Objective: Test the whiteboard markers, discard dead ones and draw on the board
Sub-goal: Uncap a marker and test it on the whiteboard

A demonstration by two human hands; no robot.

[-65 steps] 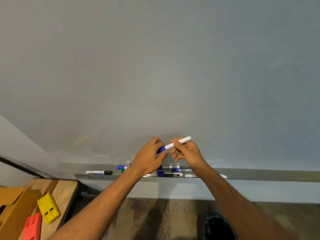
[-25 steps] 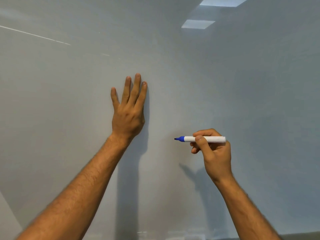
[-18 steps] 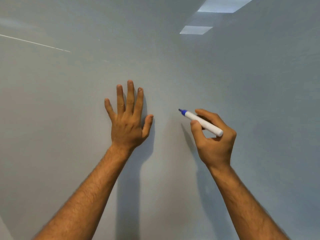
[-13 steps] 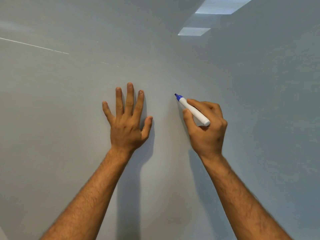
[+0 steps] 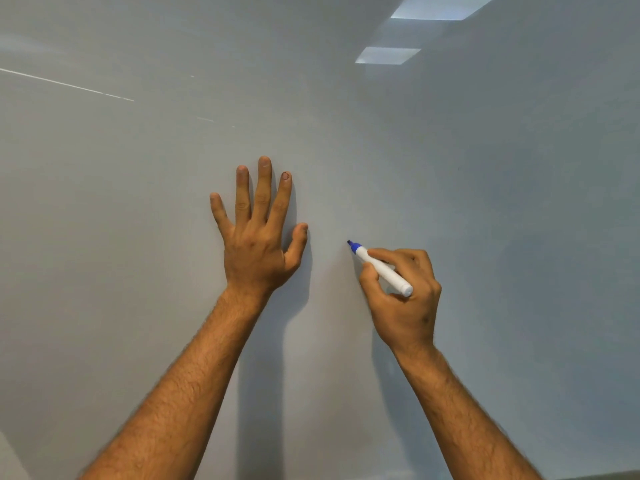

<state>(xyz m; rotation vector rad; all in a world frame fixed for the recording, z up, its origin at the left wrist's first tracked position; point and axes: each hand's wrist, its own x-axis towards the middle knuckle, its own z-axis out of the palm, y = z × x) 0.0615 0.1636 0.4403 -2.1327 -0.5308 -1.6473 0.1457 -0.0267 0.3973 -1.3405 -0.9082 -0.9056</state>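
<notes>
The whiteboard [image 5: 485,202] fills almost the whole view and shows no ink mark near the hands. My left hand [image 5: 258,240] lies flat against it with fingers spread and pointing up. To its right, my right hand [image 5: 403,296] grips an uncapped white marker [image 5: 382,270] in a writing hold. The marker's blue tip points up and left and sits at the board surface, a short way right of my left thumb. The marker's cap is not in view.
Two bright ceiling-light reflections [image 5: 388,55] show on the board at the upper right. A thin pale streak [image 5: 69,85] crosses the board at the upper left. The tray under the board is out of view.
Since half a second ago my right hand has moved down the board with the marker, and no line shows where the tip passed. My left hand stays pressed flat in the same place.
</notes>
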